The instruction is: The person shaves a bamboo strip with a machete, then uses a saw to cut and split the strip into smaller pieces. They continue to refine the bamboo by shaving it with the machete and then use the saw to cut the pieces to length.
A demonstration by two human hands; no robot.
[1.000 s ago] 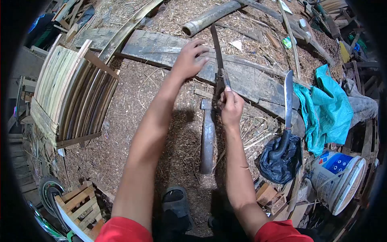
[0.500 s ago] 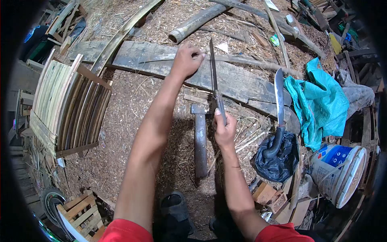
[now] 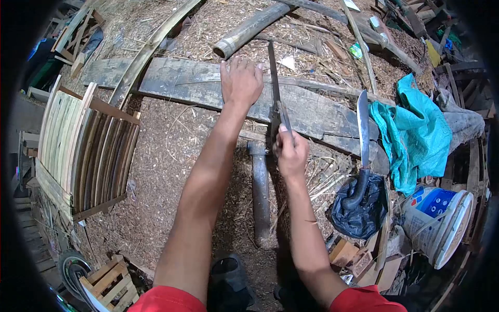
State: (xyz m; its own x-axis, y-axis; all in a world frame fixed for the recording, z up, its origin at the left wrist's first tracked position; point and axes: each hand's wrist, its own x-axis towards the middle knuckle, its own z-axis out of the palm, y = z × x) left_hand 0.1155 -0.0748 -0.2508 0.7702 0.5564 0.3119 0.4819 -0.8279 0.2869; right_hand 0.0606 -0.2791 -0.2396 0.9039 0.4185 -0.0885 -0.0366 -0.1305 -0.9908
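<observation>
My left hand [image 3: 243, 83] lies palm down with its fingers stretched over a thin wooden strip [image 3: 317, 85] on a long grey plank [image 3: 176, 80]. My right hand [image 3: 292, 152] is wrapped round the near end of a long, narrow, dark blade [image 3: 274, 78]. Its tip points away from me, and it crosses the strip to the right of my left hand. Whether the blade has teeth I cannot make out. Below, a hammer [image 3: 261, 197] with a thick handle lies on the shavings, its head near the plank.
A machete [image 3: 363, 130] rests with its handle on a black plastic bag [image 3: 358, 210]. Beside it are a teal sheet [image 3: 423, 135] and a white bucket [image 3: 434, 223]. A curved slatted wooden piece [image 3: 86, 151] stands left. A bamboo pole [image 3: 254, 28] lies beyond the plank.
My left hand has gone from curled fingers to flat, stretched fingers over the strip. My right hand still grips the blade. The view has shifted slightly.
</observation>
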